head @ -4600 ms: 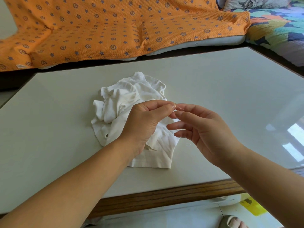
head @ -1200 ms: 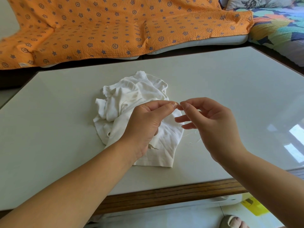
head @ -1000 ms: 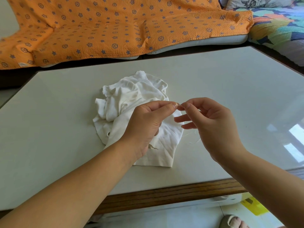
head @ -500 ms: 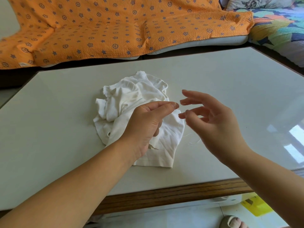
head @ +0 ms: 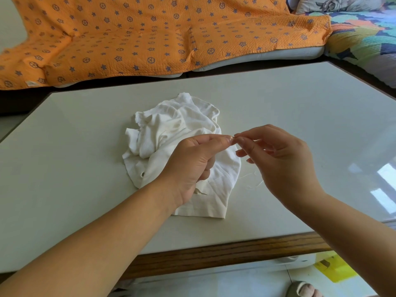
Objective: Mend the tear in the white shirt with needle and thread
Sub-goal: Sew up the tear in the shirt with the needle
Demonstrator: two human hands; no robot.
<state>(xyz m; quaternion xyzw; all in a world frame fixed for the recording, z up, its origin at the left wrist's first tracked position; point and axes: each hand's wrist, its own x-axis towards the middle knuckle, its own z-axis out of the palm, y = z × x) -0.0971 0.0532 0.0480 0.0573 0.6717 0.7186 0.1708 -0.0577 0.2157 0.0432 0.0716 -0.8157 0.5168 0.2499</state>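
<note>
Where the floor shows below the table (head: 75, 168) and its wooden front edge, a slippered foot (head: 304, 290) and a yellow object (head: 335, 267) lie nearest. Both forearms reach in over the edge. Above the near part of the white shirt (head: 171, 129), the left hand (head: 192, 161) presses thumb against forefinger, its other fingers curled under. That pinch seems to be on the needle (head: 232, 139), which is too fine to see clearly. The right hand (head: 278, 159) meets it tip to tip, thumb and forefinger pinched, remaining fingers loosely bent. Pale thread (head: 250, 175) trails loose over the shirt's hem and the table under the right hand. The shirt lies crumpled mid-table. Beyond are an orange star-print blanket (head: 150, 35) and, at far right, a colourful quilt (head: 364, 39)
</note>
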